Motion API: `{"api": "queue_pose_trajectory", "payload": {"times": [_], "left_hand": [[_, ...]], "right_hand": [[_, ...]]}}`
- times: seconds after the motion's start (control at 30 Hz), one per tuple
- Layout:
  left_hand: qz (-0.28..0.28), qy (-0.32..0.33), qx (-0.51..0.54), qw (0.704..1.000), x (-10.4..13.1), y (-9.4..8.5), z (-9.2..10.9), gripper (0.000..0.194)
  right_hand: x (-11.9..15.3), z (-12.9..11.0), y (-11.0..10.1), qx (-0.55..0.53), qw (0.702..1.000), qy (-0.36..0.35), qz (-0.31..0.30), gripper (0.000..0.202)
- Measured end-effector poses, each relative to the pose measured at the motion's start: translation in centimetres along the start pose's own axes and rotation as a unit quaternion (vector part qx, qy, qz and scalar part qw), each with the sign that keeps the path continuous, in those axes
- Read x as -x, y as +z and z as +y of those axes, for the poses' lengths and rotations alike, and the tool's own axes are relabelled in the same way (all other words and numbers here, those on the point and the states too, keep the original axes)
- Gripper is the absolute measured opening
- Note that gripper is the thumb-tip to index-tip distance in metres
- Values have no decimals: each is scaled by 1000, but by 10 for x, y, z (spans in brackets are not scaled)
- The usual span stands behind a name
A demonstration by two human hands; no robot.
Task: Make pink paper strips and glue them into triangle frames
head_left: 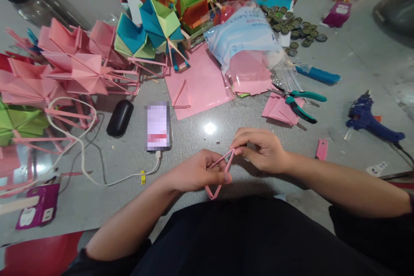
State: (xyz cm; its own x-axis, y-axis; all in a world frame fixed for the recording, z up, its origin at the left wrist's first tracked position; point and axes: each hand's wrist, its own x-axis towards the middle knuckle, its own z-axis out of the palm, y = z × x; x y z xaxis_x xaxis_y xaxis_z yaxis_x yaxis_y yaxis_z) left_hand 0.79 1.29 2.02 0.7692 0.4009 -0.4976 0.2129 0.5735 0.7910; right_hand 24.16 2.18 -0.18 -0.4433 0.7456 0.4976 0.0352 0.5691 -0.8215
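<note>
Between my hands is a pink folded paper strip point(229, 161), bent into a narrow triangular loop. My left hand point(202, 170) grips its lower side between thumb and fingers. The fingertips of my right hand point(261, 148) pinch the loop's upper corner. Another pink triangle of folded strip point(183, 95) lies on a large pink paper sheet point(207, 75) beyond my hands. Small pink paper squares point(278, 110) are stacked ahead of my right hand, with teal-handled pliers point(299, 101) resting on them.
Pink folded-paper wheels point(87, 73) crowd the left. A phone point(158, 125) on a white cable and a black case point(120, 117) lie left of my hands. At right are a blue glue gun point(371, 118), a blue cutter point(318, 75) and several bottle caps point(297, 26). A copy-paper bag point(242, 32) stands behind.
</note>
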Motion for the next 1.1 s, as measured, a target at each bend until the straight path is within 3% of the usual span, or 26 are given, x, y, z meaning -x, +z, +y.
{"api": "queue_pose_trajectory", "payload": {"times": [0.23,0.47,0.73,0.8,0.97,1.1], "left_hand": [[25,-22,-52,998,3,1,6,49],[28,-26,-69,997,3,-1,5,49],[-9,-43,-89,995,2,-4,4,48],[-20,-45,-89,995,3,-5,4,46],[2,-18,-53,998,5,-7,2,44],[8,8,-38,999,4,-10,1,46]], "right_hand": [[-5,2,-6,91,993,-68,-34,16],[-4,6,-10,122,987,-92,-52,14],[-5,10,-21,106,983,-101,-115,20],[-7,8,-24,69,991,-70,-85,18],[-10,10,-35,30,995,54,78,25],[-11,13,-35,19,993,96,71,31]]}}
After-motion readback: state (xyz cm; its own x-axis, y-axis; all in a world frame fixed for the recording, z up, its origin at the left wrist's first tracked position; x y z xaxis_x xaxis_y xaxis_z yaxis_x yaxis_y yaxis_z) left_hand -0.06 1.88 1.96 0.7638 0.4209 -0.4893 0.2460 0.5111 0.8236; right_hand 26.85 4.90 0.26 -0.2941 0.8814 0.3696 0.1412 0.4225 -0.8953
